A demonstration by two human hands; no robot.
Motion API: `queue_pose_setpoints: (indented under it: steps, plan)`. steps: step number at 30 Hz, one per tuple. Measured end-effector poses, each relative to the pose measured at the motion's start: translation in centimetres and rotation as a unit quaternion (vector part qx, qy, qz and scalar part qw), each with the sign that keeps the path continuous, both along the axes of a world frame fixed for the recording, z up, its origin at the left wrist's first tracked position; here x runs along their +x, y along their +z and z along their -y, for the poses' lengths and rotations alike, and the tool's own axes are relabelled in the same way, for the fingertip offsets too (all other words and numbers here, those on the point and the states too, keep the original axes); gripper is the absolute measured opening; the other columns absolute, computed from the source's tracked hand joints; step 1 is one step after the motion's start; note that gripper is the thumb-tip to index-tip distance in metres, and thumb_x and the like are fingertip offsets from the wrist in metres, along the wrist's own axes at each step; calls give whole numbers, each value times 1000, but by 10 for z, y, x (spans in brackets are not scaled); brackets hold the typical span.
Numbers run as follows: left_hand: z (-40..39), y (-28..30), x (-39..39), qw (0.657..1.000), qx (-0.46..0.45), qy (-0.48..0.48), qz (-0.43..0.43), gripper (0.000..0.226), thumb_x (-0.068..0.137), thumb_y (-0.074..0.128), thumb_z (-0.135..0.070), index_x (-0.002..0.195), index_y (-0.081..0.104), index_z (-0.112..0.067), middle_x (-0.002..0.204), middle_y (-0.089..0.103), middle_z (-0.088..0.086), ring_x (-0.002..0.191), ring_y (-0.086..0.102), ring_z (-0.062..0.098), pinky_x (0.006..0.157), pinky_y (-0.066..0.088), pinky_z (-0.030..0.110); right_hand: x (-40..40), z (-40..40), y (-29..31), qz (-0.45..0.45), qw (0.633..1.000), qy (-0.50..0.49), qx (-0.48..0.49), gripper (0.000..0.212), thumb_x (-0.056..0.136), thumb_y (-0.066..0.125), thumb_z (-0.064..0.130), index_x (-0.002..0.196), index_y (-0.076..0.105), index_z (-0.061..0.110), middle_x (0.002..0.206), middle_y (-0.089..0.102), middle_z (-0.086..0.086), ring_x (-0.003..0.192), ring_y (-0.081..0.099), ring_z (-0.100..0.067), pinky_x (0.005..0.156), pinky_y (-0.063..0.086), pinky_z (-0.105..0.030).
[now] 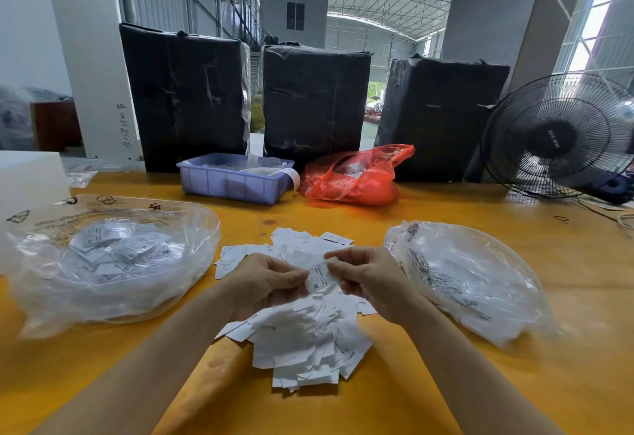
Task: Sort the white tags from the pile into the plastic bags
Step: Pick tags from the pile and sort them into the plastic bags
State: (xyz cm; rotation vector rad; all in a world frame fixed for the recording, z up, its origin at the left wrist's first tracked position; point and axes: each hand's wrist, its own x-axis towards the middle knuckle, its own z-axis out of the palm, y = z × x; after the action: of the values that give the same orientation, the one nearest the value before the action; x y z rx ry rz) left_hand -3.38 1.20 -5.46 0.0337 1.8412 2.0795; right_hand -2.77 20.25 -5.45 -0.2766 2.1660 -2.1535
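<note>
On the yellow counter (446, 228), above the pile (302, 338), left hand (264, 283) and right hand (368, 278) each pinch one tag (320, 280) in their grip: read its size letter first, then choose the bag left (109, 263) or right (470, 280) of the pile

Both forearms reach in over the bench (446, 215), converging. Left hand (266, 282) and right hand (365, 276) are raised just above the tag pile (302, 338), fingertips curled, together pinching one tag (320, 278).

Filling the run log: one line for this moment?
both hands pinch one tag | over pile | bags either side
</note>
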Motion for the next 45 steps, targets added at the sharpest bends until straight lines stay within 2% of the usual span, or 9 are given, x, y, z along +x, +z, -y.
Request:
queue_pose_setpoints:
  steps: [4, 8, 16, 21, 24, 30, 35, 40, 45]
  plan:
    - [-2, 1, 2, 1000, -11, -23, 9, 35, 68, 68, -14, 93, 69, 11, 84, 71, 23, 68, 71, 23, 55, 57, 24, 1, 0, 0, -13, 1000, 9, 11, 10, 83, 67, 0, 93, 69, 2, 62, 65, 0, 48, 53, -10, 53, 48, -21]
    - [-2, 1, 1, 1000, 17, -21, 14, 38, 69, 69, -16, 93, 68, 12, 91, 70, 25, 73, 71, 26, 57, 57, 26, 3, 1, 1, -41, 999, 4, 26, 12, 83, 66, -1, 95, 68, 2, 69, 67, -6, 52, 54, -13, 54, 50, -23]
    - [-5, 4, 5, 1000, 21, -14, 16, 18, 74, 66, -1, 86, 69, 12, 80, 71, 24, 64, 71, 26, 51, 56, 24, 1, -1, 0, -46, 998, 21, 38, 14, 81, 68, -2, 95, 70, 3, 69, 66, -7, 48, 52, -12, 51, 46, -22]
    - [-4, 5, 8, 999, -35, -30, 14, 23, 70, 69, 16, 93, 66, 13, 92, 71, 26, 78, 71, 32, 60, 59, 28, -1, -1, -2, -29, 999, 7, 27, 13, 85, 64, -1, 94, 70, 6, 69, 68, -5, 47, 49, -9, 50, 45, -21]
    - [-5, 5, 7, 999, -45, 0, -4, 19, 69, 67, 21, 84, 65, 10, 79, 72, 21, 69, 71, 32, 57, 60, 31, 0, -1, -2, -41, 998, 7, 52, 15, 85, 64, -2, 98, 70, 3, 68, 65, -7, 46, 47, -9, 48, 43, -20]
    - [-7, 5, 7, 996, -67, 28, -46, 20, 85, 65, -12, 90, 68, 8, 85, 71, 25, 70, 70, 31, 61, 60, 30, 0, 3, -2, -45, 998, -24, 38, 20, 84, 66, -1, 103, 65, -8, 69, 63, -10, 49, 50, -12, 50, 44, -21]
    - [-12, 2, 5, 993, -81, 71, -51, 18, 85, 68, -14, 89, 70, 4, 84, 70, 23, 78, 71, 36, 70, 57, 36, 1, 4, -3, -37, 999, -6, 36, 17, 81, 70, 0, 97, 65, -5, 69, 65, -10, 49, 56, -13, 53, 49, -22]
    - [-20, -3, 10, 991, -76, 107, -21, 15, 83, 71, -23, 85, 70, -8, 73, 70, 10, 66, 70, 21, 51, 52, 23, 4, 8, -4, -14, 1000, 25, 2, 12, 80, 70, 0, 91, 67, 0, 67, 68, -10, 48, 60, -14, 54, 54, -23]
    - [-22, 2, 11, 994, -32, 103, -11, 19, 85, 67, -35, 93, 75, -20, 97, 71, 7, 78, 72, 21, 67, 49, 27, 1, 9, -4, -13, 994, -32, -101, 6, 81, 66, -4, 86, 67, -1, 68, 66, -14, 50, 62, -14, 56, 55, -23]
